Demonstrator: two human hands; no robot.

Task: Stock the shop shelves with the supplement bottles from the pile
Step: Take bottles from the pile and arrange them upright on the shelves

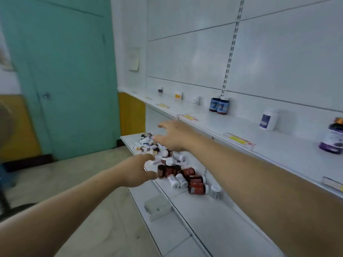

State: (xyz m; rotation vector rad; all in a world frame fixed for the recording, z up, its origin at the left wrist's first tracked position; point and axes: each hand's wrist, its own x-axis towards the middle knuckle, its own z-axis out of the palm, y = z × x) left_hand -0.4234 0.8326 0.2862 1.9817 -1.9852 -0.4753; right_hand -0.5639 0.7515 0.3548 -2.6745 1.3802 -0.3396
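White slat-wall shop bay beside a teal door (pixel 70 75). Upper shelf (pixel 232 130) carries two blue-label bottles (pixel 220 105), a white tub (pixel 268 120) and a purple-label jar (pixel 332 138), well apart. Lower shelf (pixel 194 216) holds the pile of supplement bottles (pixel 167 160), amber and white, lying loose at its far end. Right hand (pixel 174 135) hovers above the pile, fingers spread, holding nothing. Left hand (pixel 138 170) reaches the pile's near edge, fingers relaxed; contact unclear. Risk: loose round bottles may roll off the shelf lip if the heap is nudged.

White lower shelf (pixel 213 216) under bottle pile (pixel 172 164); upper shelf (pixel 241 127) with standing bottles (pixel 220 104).
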